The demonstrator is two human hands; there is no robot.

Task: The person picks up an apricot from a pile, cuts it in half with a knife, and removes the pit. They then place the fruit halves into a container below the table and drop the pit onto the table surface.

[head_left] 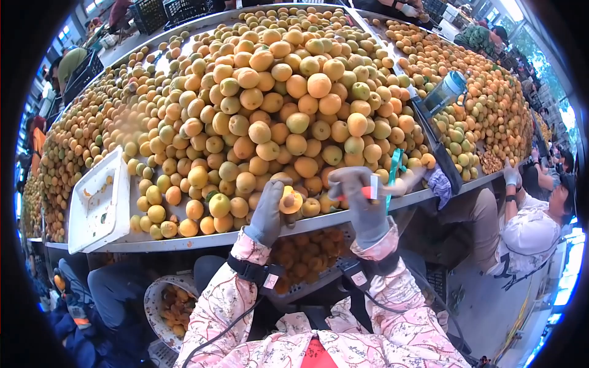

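Note:
A big heap of orange and yellow-green apricots [282, 92] covers the metal-edged table. At its front edge my left hand [269, 211], in a grey glove, is closed round a cut apricot [290, 200] whose orange inside faces right. Level with it on the right, my right hand [359, 202], also gloved in grey, has its fingers wrapped round a small knife with a red and white handle [370, 192]. The two hands are apart. Right beside my right hand a teal strap [394, 175] stands up near the table edge.
A white tray [101, 205] rests at the front left. Below the table are a crate of cut fruit [307, 254] and a white bucket [161, 306]. On the right lie a blue bottle [445, 92] and a cloth [439, 187]; a person [534, 227] sits beyond.

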